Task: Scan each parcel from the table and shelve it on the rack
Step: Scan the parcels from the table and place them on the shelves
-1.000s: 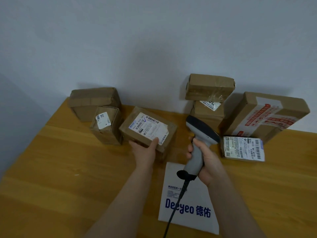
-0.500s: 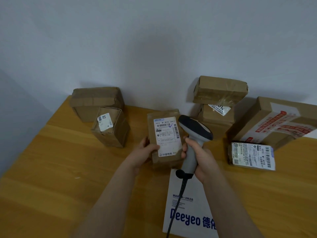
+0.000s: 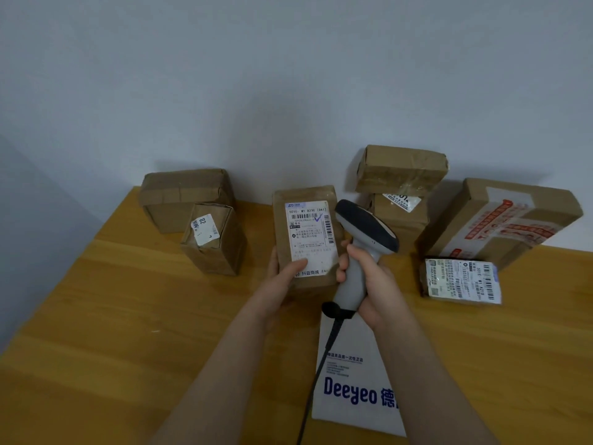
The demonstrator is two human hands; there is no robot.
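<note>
two hands are working together here. the left hand [image 3: 282, 279] is grasping the parcel [image 3: 308, 284] at its lower edge, with the thumb on the label [image 3: 309, 232]. it is holding the parcel upright over the middle of the counter [image 3: 128, 332], so the barcodes are facing the person. the right hand [image 3: 373, 281] is gripping the scanner [image 3: 365, 229] by the handle. the scanner's head is sitting just beside the label, probably to read it. a second ago the parcel was tilting away and the scanner was farther off.
</note>
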